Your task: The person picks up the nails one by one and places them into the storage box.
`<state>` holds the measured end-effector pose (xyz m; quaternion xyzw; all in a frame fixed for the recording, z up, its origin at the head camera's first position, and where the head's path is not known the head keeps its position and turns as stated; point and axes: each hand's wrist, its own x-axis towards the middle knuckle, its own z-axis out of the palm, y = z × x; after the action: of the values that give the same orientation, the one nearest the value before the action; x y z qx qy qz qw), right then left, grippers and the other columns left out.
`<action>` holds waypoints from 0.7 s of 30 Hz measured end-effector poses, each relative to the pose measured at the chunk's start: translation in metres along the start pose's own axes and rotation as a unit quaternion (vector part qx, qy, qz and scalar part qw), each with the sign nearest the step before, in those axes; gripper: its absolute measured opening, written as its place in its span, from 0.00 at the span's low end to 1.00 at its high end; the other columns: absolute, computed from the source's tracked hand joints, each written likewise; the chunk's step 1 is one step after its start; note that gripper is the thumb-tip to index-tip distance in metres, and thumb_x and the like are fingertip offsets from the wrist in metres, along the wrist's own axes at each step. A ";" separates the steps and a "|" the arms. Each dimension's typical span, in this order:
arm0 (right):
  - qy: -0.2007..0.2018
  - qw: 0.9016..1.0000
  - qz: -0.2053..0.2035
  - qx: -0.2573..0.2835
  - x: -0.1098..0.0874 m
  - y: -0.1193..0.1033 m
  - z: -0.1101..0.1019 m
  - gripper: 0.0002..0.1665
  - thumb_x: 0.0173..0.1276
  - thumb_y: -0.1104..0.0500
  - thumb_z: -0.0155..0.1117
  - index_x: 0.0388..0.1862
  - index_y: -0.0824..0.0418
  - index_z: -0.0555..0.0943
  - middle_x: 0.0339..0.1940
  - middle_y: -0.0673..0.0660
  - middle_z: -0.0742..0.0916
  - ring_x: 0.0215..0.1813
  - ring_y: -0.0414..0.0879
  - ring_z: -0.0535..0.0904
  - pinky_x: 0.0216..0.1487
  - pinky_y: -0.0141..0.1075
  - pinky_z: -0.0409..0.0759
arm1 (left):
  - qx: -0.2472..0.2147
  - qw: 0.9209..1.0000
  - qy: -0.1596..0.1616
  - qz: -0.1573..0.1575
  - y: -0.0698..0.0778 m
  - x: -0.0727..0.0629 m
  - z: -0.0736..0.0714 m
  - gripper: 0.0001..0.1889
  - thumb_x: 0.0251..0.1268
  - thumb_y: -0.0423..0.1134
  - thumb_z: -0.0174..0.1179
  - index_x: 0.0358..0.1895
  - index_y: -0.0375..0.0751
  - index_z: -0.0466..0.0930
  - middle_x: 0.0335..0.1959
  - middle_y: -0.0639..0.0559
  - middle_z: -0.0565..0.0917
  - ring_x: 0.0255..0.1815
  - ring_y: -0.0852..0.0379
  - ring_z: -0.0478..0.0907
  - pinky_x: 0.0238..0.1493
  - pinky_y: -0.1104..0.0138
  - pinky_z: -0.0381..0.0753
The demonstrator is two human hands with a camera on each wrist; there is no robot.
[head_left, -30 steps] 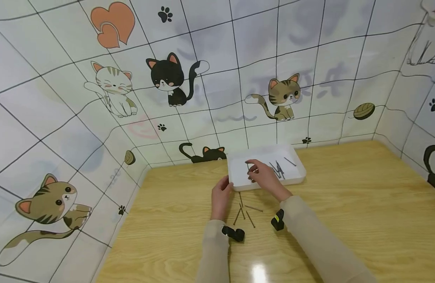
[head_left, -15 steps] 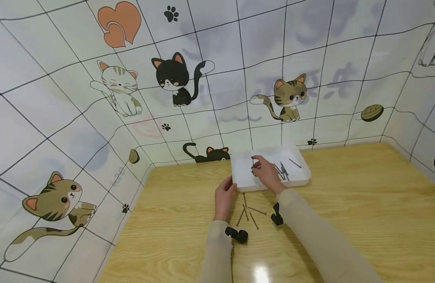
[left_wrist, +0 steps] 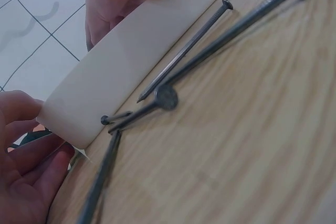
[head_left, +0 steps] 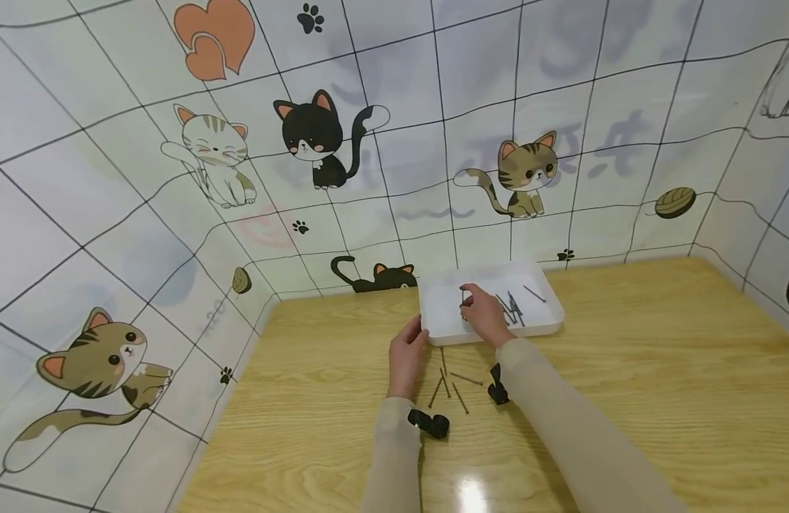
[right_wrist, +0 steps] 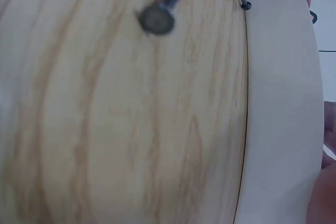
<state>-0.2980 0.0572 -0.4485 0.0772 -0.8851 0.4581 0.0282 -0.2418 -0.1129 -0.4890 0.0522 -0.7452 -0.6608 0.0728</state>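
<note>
A shallow white tray lies on the table against the back wall. My left hand grips its front left corner; in the left wrist view, the fingers lie round that corner. Over the tray's left half, my right hand pinches an upright nail between thumb and fingertips. The nail's lower end is hidden by the fingers. Several dark nails lie in the tray's right half, just past the right hand. Between my forearms, several more nails lie loose on the table in front of the tray.
The wooden table extends to both sides of the tray. A wall covering with printed cats and grid lines stands behind and at the sides. Black wrist cameras are strapped over both sleeves.
The head view has shifted slightly. My right hand has moved a little to the right over the tray, still pinching the nail. The left hand stays at the tray's corner.
</note>
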 end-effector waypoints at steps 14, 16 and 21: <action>-0.016 0.999 -0.010 -0.042 -0.004 -0.002 0.002 0.16 0.64 0.64 0.52 0.51 0.63 0.74 0.34 0.58 0.81 0.26 0.47 0.74 0.23 0.36 0.70 | 0.012 1.000 0.004 0.000 0.000 0.000 -0.002 0.18 0.61 0.45 0.55 0.56 0.56 0.74 0.53 0.64 0.75 0.57 0.63 0.66 0.57 0.62 0.64; -0.018 0.998 -0.015 -0.053 -0.006 -0.002 0.002 0.15 0.64 0.64 0.52 0.50 0.63 0.75 0.34 0.58 0.81 0.27 0.47 0.74 0.24 0.37 0.70 | 0.013 1.000 0.004 0.002 0.000 0.001 -0.001 0.19 0.61 0.45 0.55 0.57 0.55 0.73 0.53 0.64 0.75 0.57 0.63 0.67 0.57 0.62 0.65; -0.030 0.994 -0.020 -0.100 -0.007 -0.002 0.003 0.13 0.65 0.65 0.50 0.47 0.63 0.76 0.36 0.58 0.81 0.31 0.48 0.75 0.28 0.39 0.72 | 0.012 1.000 0.004 0.002 0.000 0.002 -0.002 0.19 0.61 0.44 0.55 0.57 0.54 0.74 0.53 0.64 0.75 0.57 0.62 0.67 0.57 0.62 0.65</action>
<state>-0.2906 0.0545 -0.4498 0.1049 -0.9253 0.3639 0.0183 -0.2432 -0.1154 -0.4891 0.0537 -0.7531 -0.6512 0.0763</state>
